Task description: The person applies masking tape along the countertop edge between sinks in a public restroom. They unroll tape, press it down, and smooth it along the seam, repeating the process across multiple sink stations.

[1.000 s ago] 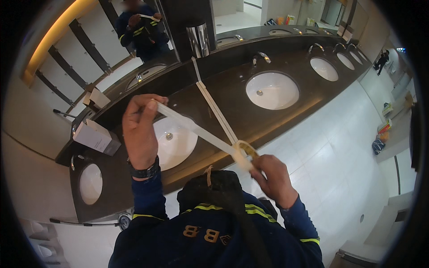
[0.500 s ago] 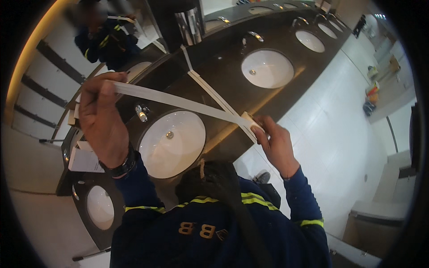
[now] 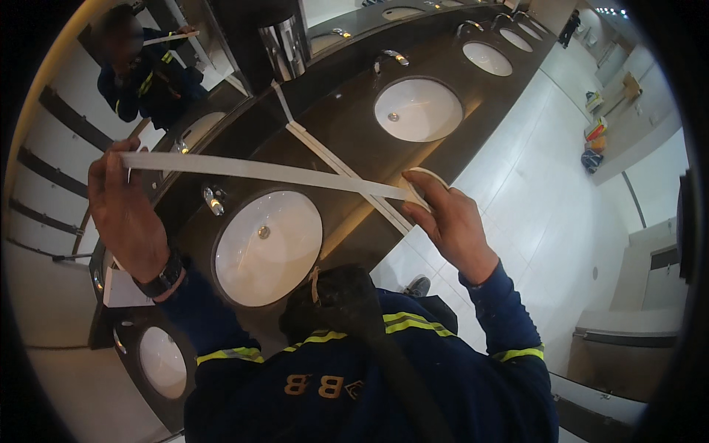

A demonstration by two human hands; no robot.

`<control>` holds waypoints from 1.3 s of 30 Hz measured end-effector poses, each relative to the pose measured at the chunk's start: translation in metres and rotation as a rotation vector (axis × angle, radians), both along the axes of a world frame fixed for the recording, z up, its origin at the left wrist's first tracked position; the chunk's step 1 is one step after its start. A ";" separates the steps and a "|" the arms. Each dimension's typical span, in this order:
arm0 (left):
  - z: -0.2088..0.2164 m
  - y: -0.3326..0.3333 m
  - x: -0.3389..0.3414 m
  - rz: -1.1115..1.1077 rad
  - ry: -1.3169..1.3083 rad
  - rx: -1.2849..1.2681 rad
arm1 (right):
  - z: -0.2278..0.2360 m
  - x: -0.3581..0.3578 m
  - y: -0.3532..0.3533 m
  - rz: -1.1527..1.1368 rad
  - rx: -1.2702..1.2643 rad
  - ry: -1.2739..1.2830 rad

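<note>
A white strip of tape [image 3: 258, 169] is stretched nearly level between my hands, above the dark countertop. My left hand [image 3: 127, 210] is closed at the strip's left end, pinching it between thumb and fingers; a dark watch is on that wrist. My right hand [image 3: 454, 221] is closed around a tape roll [image 3: 427, 190], a thin pale ring partly hidden by the fingers, from which the strip runs. Below the strip, a pale double band [image 3: 329, 158] lies across the counter between two basins and continues up the backsplash. The held strip crosses over this band in view.
Several white oval basins are set in the dark counter [image 3: 347, 118], the nearest basin [image 3: 269, 247] just below the strip. Chrome taps [image 3: 213, 199] stand behind them. A shiny metal cylinder [image 3: 283, 48] is at the mirror. Another person [image 3: 570, 28] stands far right, beyond the white floor.
My hands are farther apart; the left one has moved left and a little down, lengthening the strip, which is now closer to level. The roll has turned in my right hand. The view has shifted slightly.
</note>
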State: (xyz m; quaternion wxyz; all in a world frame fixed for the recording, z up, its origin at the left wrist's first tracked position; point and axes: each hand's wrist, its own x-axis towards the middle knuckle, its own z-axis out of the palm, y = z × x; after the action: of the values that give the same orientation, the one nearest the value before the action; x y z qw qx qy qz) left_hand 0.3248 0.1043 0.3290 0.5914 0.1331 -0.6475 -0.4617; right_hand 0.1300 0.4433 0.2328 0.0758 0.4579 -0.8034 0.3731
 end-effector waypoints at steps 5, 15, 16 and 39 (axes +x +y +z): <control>-0.004 0.004 -0.003 -0.008 -0.076 -0.082 | 0.021 -0.019 0.028 0.079 0.102 -0.354; -0.095 0.060 -0.052 0.275 -0.295 -0.128 | 0.041 -0.077 0.091 0.090 0.256 0.088; -0.111 0.061 -0.051 0.350 -0.430 -0.206 | 0.050 -0.082 0.095 0.090 0.281 0.137; -0.050 0.277 -0.197 -0.220 -0.644 -0.479 | 0.109 -0.160 0.077 0.541 0.330 0.686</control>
State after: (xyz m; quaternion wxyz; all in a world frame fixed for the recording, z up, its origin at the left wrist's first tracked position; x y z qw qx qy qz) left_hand 0.1282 0.3816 0.2792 0.3201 0.0593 -0.8990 -0.2930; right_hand -0.0295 0.5204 0.3421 0.1634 0.7539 -0.6320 0.0737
